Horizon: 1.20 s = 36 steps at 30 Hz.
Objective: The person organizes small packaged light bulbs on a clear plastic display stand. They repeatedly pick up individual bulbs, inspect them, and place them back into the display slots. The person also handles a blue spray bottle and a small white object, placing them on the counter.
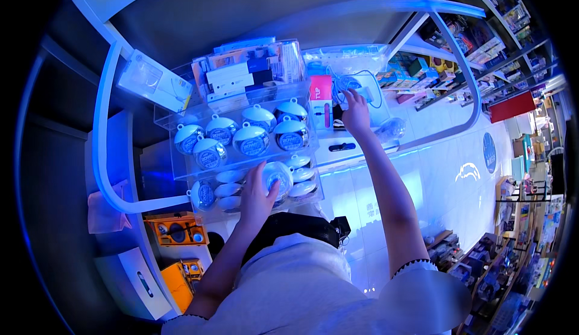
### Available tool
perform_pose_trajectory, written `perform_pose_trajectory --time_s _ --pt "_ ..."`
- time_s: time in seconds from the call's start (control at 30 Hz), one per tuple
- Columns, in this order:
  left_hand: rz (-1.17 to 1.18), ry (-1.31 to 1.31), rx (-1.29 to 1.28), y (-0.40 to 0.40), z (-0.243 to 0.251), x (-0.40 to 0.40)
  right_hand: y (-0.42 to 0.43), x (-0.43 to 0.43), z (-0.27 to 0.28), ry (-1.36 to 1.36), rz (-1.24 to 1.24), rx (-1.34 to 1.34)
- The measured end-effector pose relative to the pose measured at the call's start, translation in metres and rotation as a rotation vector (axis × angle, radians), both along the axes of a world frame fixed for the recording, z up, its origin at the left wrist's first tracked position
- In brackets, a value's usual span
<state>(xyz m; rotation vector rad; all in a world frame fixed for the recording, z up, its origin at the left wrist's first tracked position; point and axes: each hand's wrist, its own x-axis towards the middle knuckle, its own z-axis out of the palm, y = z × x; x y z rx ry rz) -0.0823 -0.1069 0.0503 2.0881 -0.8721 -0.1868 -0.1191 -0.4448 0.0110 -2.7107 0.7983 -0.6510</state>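
My left hand (257,199) has its thumb and fingers around a round clear package with a white cap (279,176). It is at the front of a lower acrylic tray (316,194) of similar packages. An upper acrylic tray (183,172) holds several more round white-capped packages (252,140) bearing printed labels. My right hand (356,113) reaches over the white counter (325,154) to a coiled cable (347,83) and a white charger block (363,94). Whether its fingers grip either is hidden. Left of that hand stands a red and white cable box (321,102).
Upright boxes (239,77) fill the rack behind the trays, and a white packaged cable (154,81) leans at the left. A curved white frame rail (103,131) surrounds the display. Crumpled clear plastic (391,129) lies at the counter's right end. Stocked shelves (502,253) line the right side.
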Motion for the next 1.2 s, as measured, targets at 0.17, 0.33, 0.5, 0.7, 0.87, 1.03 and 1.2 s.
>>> perform_pose_trajectory --time_s 0.17,0.33,0.5,0.7,0.87,1.03,1.2 --pt "0.171 -0.135 0.237 -0.012 0.008 -0.005 -0.031 0.018 -0.001 0.238 0.093 -0.184" --pt "0.273 -0.268 0.243 -0.012 0.001 -0.011 -0.071 0.023 0.039 -0.223 0.166 -0.014" --pt "0.365 -0.355 0.188 -0.014 -0.008 -0.021 -0.084 0.016 0.15 -0.625 0.109 0.212" --pt "0.415 -0.517 -0.021 -0.046 0.022 -0.024 -0.047 -0.033 0.255 -0.581 0.379 0.629" --pt "0.123 -0.42 -0.385 -0.105 0.111 -0.038 -0.007 -0.066 0.262 -0.137 0.768 0.394" --pt "-0.338 0.295 -0.141 -0.132 0.154 -0.061 0.009 -0.093 0.241 0.006 0.951 0.661" --pt "-0.025 0.848 -0.931 -0.111 0.131 -0.062 -0.019 -0.128 0.211 0.152 0.846 0.941"
